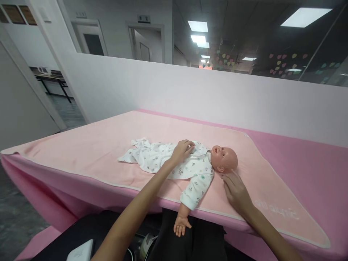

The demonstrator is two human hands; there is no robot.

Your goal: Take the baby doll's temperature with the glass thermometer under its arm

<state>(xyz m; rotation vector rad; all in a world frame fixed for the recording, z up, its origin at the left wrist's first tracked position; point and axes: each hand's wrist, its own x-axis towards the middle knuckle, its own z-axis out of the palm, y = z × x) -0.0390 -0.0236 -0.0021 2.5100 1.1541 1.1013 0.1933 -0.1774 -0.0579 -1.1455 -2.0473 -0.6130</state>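
A baby doll (pixel 225 158) lies on its back, its head to the right, dressed in a white printed gown (pixel 156 156) that spreads out to the left. My left hand (pixel 182 150) is on the gown's chest, fingers slightly bent and a little apart, with no clear grip on the cloth. Beside the doll's head, on the near side below its ear, my right hand (pixel 237 190) has its fingers stretched out and nothing visible in them. The doll's near arm (pixel 182 221) sticks out of the sleeve and hangs over the table edge towards me.
A peach mat (pixel 89 145) lies over a pink cloth (pixel 307 156) on the table. Behind stands a white low wall (pixel 217 90) with glass above. At the lower left is a white device (pixel 81 251) on a dark surface.
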